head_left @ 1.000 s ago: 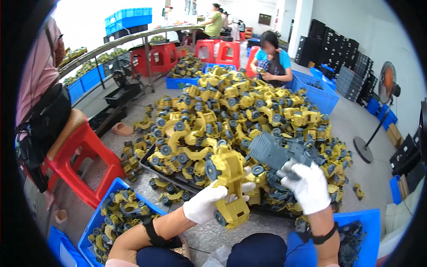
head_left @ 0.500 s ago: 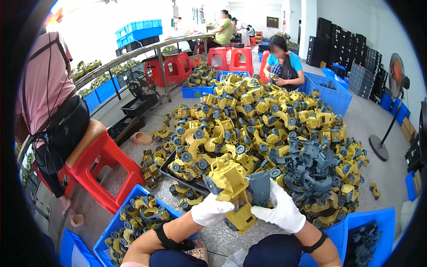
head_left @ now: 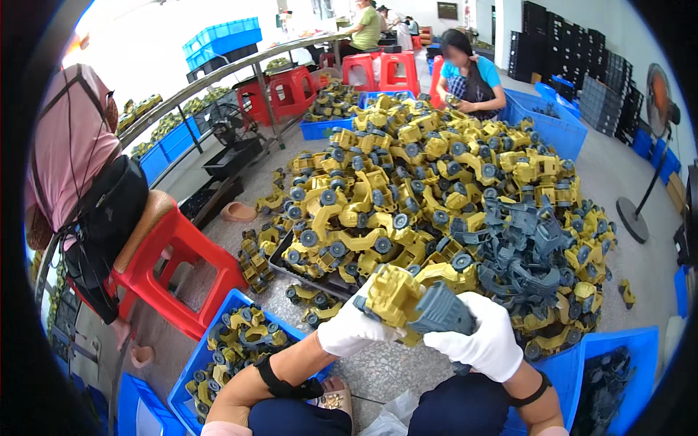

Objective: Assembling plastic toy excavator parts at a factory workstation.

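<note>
White gloves cover both my hands, which meet over my knees. My left hand [head_left: 352, 327] is closed around a yellow toy truck body [head_left: 392, 294] with dark wheels. In my right hand [head_left: 483, 338] is a grey plastic toy part [head_left: 442, 309], shaped like a ribbed tray, held against the truck's right side. Whether the two parts are joined I cannot tell. Just beyond my hands rises a large heap of yellow toy vehicles [head_left: 407, 182]. Similar grey parts [head_left: 520, 243] lie piled on the heap's right side.
A blue crate [head_left: 190, 370] with yellow toy vehicles stands at my left, another blue crate [head_left: 643, 349] with dark parts at my right. A red stool [head_left: 182, 269] is under a seated person at left. Across the heap sits a co-worker [head_left: 472, 76]. A fan [head_left: 658, 109] stands at right.
Both hands have turned the toy. The truck body is tilted more, and the grey part now shows its ribbed face, with my right hand shifted right. The whole view has shifted slightly.
</note>
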The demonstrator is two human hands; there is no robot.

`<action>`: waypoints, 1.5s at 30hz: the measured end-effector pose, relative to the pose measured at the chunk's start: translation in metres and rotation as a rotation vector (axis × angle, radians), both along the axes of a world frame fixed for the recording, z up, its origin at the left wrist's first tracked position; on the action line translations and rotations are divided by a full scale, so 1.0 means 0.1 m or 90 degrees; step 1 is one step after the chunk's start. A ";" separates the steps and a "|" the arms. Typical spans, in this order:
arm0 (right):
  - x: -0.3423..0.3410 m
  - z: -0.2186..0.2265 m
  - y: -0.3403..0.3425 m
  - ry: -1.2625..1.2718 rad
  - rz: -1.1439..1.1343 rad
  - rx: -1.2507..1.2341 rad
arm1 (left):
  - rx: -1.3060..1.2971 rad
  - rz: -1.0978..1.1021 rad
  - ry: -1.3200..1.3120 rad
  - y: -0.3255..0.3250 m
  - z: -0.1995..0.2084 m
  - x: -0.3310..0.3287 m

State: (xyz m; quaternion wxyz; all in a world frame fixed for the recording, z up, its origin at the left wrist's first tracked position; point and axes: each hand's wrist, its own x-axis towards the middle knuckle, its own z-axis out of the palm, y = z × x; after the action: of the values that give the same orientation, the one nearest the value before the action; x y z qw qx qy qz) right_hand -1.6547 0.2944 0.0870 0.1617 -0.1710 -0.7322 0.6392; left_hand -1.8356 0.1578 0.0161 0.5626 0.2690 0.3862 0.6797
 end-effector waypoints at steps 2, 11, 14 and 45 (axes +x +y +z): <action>0.00 -0.06 0.05 -0.007 0.013 -0.018 | 0.052 0.023 0.027 0.03 -0.05 0.04; 0.09 -0.14 -0.02 0.035 -0.016 0.205 | 0.021 0.035 0.115 0.06 -0.03 0.02; 0.10 -0.10 0.00 0.033 -0.015 0.214 | 0.020 0.057 0.158 0.08 -0.04 0.04; 0.09 -0.16 0.14 -0.102 0.197 0.228 | 0.098 0.125 0.513 0.12 -0.04 0.07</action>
State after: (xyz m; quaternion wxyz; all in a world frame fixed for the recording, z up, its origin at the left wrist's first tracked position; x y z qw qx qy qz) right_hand -1.6461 0.3081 0.0707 0.0312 -0.0754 -0.8618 0.5006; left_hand -1.8289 0.1700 0.0119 0.2773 0.5163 0.5475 0.5973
